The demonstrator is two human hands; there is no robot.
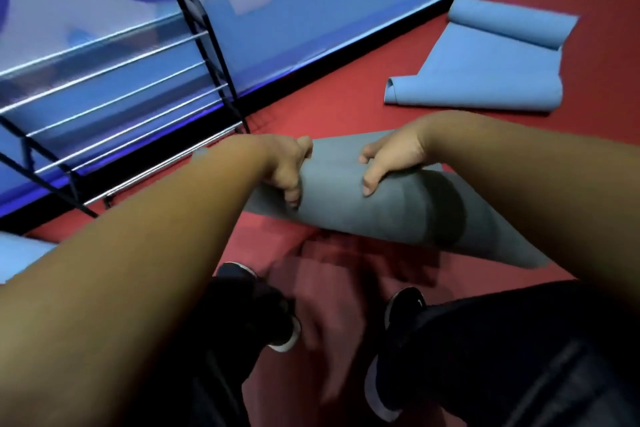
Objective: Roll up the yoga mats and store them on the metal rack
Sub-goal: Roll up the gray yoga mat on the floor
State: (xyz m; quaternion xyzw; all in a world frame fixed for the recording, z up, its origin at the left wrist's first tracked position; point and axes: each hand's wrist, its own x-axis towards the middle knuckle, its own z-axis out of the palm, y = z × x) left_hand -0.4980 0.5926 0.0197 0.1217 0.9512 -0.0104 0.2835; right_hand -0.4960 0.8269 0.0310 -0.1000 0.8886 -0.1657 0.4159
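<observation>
Grey mat (363, 198), partly rolled, mid-frame, gripped by left hand (284, 166) and right hand (391, 159), fingers curled over roll. Metal rack (138, 107) upper left; blue mat (485, 62) upper right on red floor (329, 97).

Fairly bright, even indoor light falls from above, and the wall (311, 45) has a cool blue cast. Thin white glints run along the rack (121, 110) bars. A soft dark shadow band crosses the right part of the grey mat (346, 204), and a dim shadow lies on the red floor (346, 107) beneath it. The whole picture is soft. The floor between the shoes (407, 305) smears into blocky motion blur. The forearms (138, 270), close to the lens, are out of focus. The wide lens curves the wall's base line and stretches the edges. The far blue mat (485, 73) keeps cleaner outlines.
</observation>
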